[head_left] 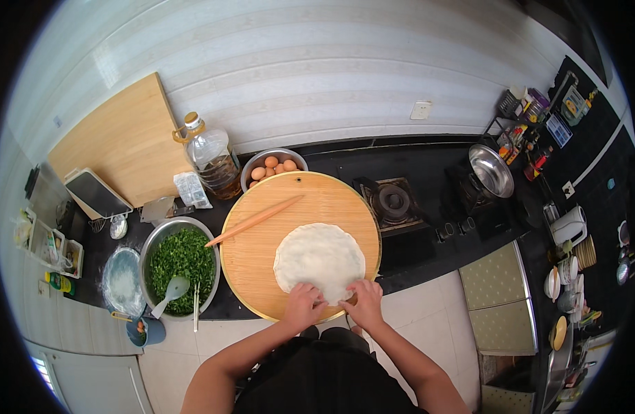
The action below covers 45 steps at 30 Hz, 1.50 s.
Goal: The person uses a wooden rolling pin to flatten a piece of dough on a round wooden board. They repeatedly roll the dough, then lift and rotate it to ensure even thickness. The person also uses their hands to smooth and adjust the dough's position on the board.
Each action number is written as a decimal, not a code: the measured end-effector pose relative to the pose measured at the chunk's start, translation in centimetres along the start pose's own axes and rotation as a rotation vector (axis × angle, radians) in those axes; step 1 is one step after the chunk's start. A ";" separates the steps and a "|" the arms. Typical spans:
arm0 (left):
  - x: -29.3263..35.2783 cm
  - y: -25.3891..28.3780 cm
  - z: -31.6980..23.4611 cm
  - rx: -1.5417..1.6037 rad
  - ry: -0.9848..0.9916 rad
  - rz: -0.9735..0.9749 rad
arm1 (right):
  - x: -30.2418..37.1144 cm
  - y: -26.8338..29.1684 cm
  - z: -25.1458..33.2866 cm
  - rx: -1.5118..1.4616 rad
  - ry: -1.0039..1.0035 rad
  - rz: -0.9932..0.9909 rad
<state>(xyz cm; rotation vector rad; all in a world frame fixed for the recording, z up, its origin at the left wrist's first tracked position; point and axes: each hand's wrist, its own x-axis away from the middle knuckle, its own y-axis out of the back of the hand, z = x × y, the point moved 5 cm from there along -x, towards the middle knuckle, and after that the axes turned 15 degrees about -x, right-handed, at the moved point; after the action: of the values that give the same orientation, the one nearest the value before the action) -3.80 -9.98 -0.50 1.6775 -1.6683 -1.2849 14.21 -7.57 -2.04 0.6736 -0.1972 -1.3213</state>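
Observation:
A flat round of pale dough [319, 259] lies on a round wooden board [262, 255], toward its near right. At the dough's near edge, my left hand [304, 306] is closed with its fingertips on the rim. Just to its right, my right hand [365, 303] pinches the same edge between thumb and fingers. The near rim looks slightly drawn in between them. A tapered wooden rolling pin [259, 219] rests slantwise on the board's left part, its lower end reaching over the board's edge toward a steel bowl [147, 238] of chopped greens [179, 255].
A white spoon [171, 295] and chopsticks [196, 307] lie in the greens bowl. Left of it is a bowl of flour [123, 281]. Behind the board stand an egg bowl [305, 163] and an oil jug [214, 159]. Gas burners [393, 201] and a steel pan [492, 171] are at right.

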 end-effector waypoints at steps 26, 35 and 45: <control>0.1 0.3 0.3 -0.058 -0.022 -0.010 | -3.2 4.2 -6.3 0.027 -0.257 -0.094; 1.0 1.6 3.5 -0.098 0.154 -0.165 | -6.5 5.1 -6.4 0.079 -0.193 0.014; 2.0 3.6 7.8 -0.185 0.491 -0.327 | -9.6 5.2 -6.6 0.120 -0.132 0.109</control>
<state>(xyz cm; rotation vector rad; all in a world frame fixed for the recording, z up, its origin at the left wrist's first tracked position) -12.53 -10.19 -1.79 2.0005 -0.9941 -1.0090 19.32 4.10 -2.11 0.6675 -0.4177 -1.2571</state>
